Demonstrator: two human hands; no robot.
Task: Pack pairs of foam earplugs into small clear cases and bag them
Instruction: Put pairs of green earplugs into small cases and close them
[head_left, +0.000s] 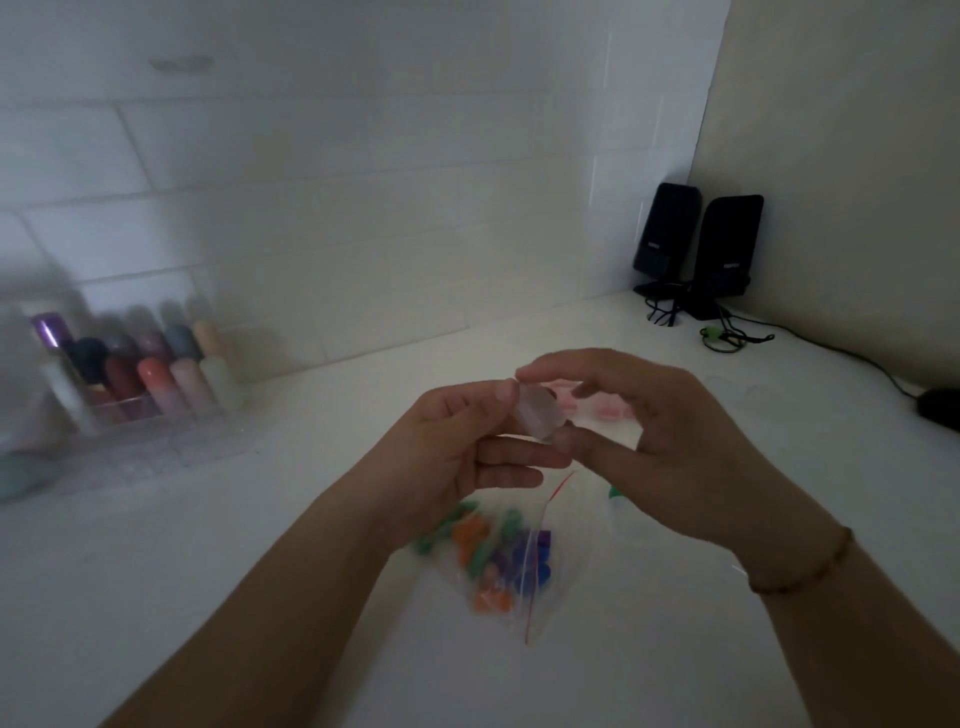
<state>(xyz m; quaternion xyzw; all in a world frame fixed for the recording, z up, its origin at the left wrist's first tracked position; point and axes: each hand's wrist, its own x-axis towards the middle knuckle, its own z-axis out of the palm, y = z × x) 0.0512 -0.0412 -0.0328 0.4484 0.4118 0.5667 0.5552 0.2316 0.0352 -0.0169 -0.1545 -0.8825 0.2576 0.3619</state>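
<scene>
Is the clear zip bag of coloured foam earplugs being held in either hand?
No: the clear zip bag lies on the white table below both hands.

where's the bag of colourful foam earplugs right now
In the head view, the clear zip bag of colourful foam earplugs lies on the white table, just below the left hand and right hand.

Clear case (537, 410) w/ pinkish tint is sitting tilted, pinched between both hands above desk. Zip bag (511, 561) w/ red strip is lying flat below, holding green, orange, purple, blue earplugs (488, 551).
</scene>
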